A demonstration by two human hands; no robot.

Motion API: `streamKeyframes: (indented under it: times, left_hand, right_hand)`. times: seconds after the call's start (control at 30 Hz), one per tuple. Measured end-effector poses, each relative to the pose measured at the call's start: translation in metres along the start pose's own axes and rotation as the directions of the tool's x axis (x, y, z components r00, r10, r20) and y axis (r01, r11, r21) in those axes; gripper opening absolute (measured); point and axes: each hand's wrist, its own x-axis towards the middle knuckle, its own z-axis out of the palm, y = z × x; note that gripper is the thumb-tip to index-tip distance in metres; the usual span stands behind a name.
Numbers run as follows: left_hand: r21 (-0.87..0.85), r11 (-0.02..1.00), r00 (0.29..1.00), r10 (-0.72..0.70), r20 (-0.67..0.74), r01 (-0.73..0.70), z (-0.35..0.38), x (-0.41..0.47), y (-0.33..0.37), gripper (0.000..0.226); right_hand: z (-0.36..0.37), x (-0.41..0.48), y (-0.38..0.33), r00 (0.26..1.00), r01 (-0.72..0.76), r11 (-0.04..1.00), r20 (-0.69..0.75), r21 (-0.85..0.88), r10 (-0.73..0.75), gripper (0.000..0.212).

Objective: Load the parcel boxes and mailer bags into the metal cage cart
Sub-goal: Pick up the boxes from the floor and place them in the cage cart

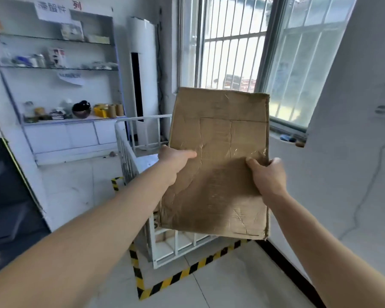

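A flat brown cardboard parcel box (218,134), creased and taped, is held up in front of me above the white metal cage cart (127,152). My left hand (176,157) grips its left edge, thumb lying across the face. On the right edge, my right hand (268,172) holds it with the thumb on the front. The box hides most of the cart's inside; a white item (146,162) shows within the cart behind my left hand.
Yellow-black hazard tape (165,283) marks the floor around the cart. A white shelf unit (60,116) with small items stands at the left, a tall white air conditioner (142,81) behind the cart, a barred window (231,41) beyond, and a white wall (342,174) at the right.
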Motion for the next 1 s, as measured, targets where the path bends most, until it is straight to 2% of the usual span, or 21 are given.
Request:
streamKeyframes:
  times: [0.07,0.3,0.4,0.73,1.0]
  left_hand:
    - [-0.027,0.999,0.997,0.015,-0.073,-0.017,-0.042,0.022,0.001,0.089]
    - [0.007,1.0,0.975,-0.011,-0.22,0.013,-0.169,0.122,0.009,0.109]
    - [-0.012,1.0,0.969,0.0,-0.248,-0.003,-0.206,0.172,0.017,0.094]
    - [-0.019,1.0,0.964,-0.011,-0.267,0.006,-0.236,0.327,0.034,0.087]
    - [-0.011,1.0,0.93,-0.022,-0.368,0.019,-0.277,0.438,0.051,0.09]
  right_hand:
    - [0.051,0.005,-0.017,0.998,0.03,0.999,0.052,0.03,-0.031,0.05]
    - [0.212,0.028,-0.073,0.987,0.08,0.993,0.13,0.088,-0.091,0.047]
    - [0.27,0.047,-0.09,0.986,0.079,0.99,0.137,0.118,-0.095,0.047]
    - [0.397,0.156,-0.116,0.983,0.098,0.989,0.145,0.112,-0.113,0.042]
    - [0.506,0.24,-0.147,0.957,0.099,0.988,0.259,0.118,-0.127,0.045]
